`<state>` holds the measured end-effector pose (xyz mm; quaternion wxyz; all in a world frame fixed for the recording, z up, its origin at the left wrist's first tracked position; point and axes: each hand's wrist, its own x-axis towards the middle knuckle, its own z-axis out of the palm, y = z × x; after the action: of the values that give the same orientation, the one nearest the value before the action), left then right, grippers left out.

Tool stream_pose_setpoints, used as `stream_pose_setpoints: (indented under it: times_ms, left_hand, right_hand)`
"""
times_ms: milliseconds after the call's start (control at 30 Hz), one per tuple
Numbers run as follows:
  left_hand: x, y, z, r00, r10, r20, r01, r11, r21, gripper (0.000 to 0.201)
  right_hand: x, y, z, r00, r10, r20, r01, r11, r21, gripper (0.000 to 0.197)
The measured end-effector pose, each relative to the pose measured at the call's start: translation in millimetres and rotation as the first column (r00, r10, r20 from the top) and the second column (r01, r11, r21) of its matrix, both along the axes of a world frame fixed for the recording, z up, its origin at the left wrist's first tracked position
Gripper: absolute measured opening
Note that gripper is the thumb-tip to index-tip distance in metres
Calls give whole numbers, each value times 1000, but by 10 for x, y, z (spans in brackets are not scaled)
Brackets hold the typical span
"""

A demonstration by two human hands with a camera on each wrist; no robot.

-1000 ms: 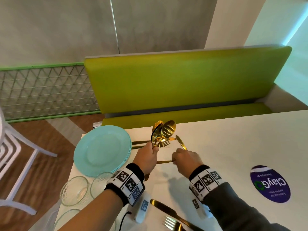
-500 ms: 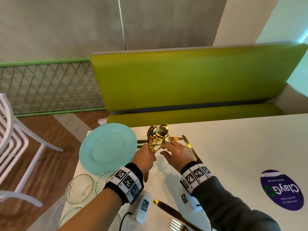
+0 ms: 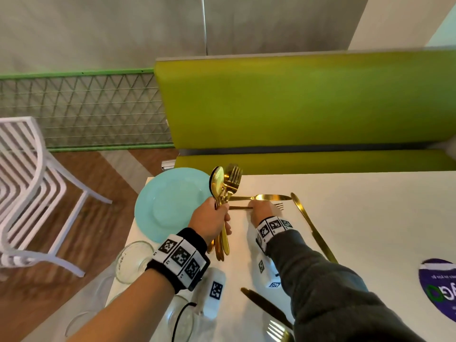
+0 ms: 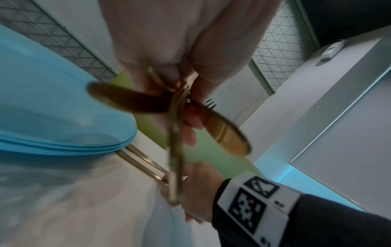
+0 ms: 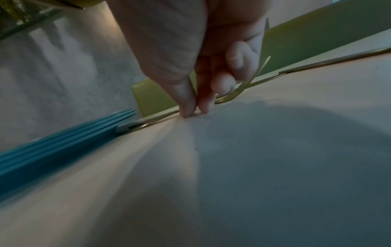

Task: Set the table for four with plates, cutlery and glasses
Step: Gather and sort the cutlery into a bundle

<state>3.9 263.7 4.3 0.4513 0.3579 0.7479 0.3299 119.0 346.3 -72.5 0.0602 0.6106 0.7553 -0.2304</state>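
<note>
Head view: your left hand grips a bundle of gold cutlery, heads up; your right hand sits on a gold fork lying flat — tines right, handle toward the stacked plates.

Right wrist: thumb and fingertips pinch its handle against the table.

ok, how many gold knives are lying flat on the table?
3: a knife beyond the right hand, a diagonal knife to its right, a near-edge knife. The left hand holds a bundle that may hide more.
</note>
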Motion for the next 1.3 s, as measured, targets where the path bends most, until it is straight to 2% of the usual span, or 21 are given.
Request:
stream_pose_setpoints:
  times_ms: [233,333,367,433,500,567,633,700,833,900,933,967,1000,1067,1100,1167,1233,1300]
  left_hand:
    - [111,-74,82,996,-73,42,72,997,23,16]
    - [229,-94,148,991,-127,38,125,991,44,16]
    - [268,-101,167,988,-151,14,150,988,46,18]
    - [342,-122,185,975,-212,-69,215,976,38,24]
    - [441,-172,221,952,-277,-128,280,960,9,25]
    - [570,-240,267,942,-327,-71,328,945,-4,18]
    - [710,-335,329,930,-353,105,352,936,21,19]
    - [822,-444,365,892,-380,245,372,925,80,23]
    - [910,-682,369,877,-402,262,389,916,103,23]
    - [909,-832,322,871,-418,259,405,908,106,20]
    - [894,-907,301,875,-419,243,408,908,98,19]
    - [871,-982,278,881,-415,227,405,910,90,19]
    - [843,-1054,250,887,-405,222,396,914,84,19]
    - [784,-1188,199,895,-370,250,364,929,70,17]
    - [762,-1254,180,898,-352,263,348,935,63,17]
    - [732,-1390,143,901,-337,275,339,940,44,16]
    - [717,-1500,104,898,-344,273,349,937,32,17]
    - [704,-1601,55,895,-357,267,360,932,37,17]
  right_hand:
    - [290,-163,119,962,197,189,-211,976,60,29]
    - [533,-250,298,940,279,196,-307,944,125,29]
    - [608,-304,373,931,309,196,-343,922,177,28]
    - [730,-435,554,905,376,199,-425,814,395,23]
    - [856,-590,685,875,438,207,-477,705,525,31]
    - [950,-726,762,862,478,170,-470,628,621,34]
    - [1013,-872,873,853,508,123,-440,570,693,30]
    - [1073,-1025,959,874,480,78,-380,576,724,29]
    - [1172,-1392,1025,907,416,-71,-225,619,752,27]
    - [1179,-1595,1059,938,314,-145,-100,648,755,30]
    - [1177,-1691,1077,961,216,-171,-17,667,745,31]
    - [1187,-1793,1103,978,78,-193,74,736,673,29]
    - [1212,-1918,1106,978,-82,-193,175,828,533,25]
    - [1297,-2216,1019,937,-328,-118,348,907,238,23]
    - [1316,-2380,934,927,-372,-43,375,919,121,22]
    - [1273,-2701,705,926,-362,105,370,926,-76,25]
    - [1229,-2934,491,903,-395,166,419,895,-150,29]
    - [1225,-3079,359,862,-481,160,504,849,-161,30]
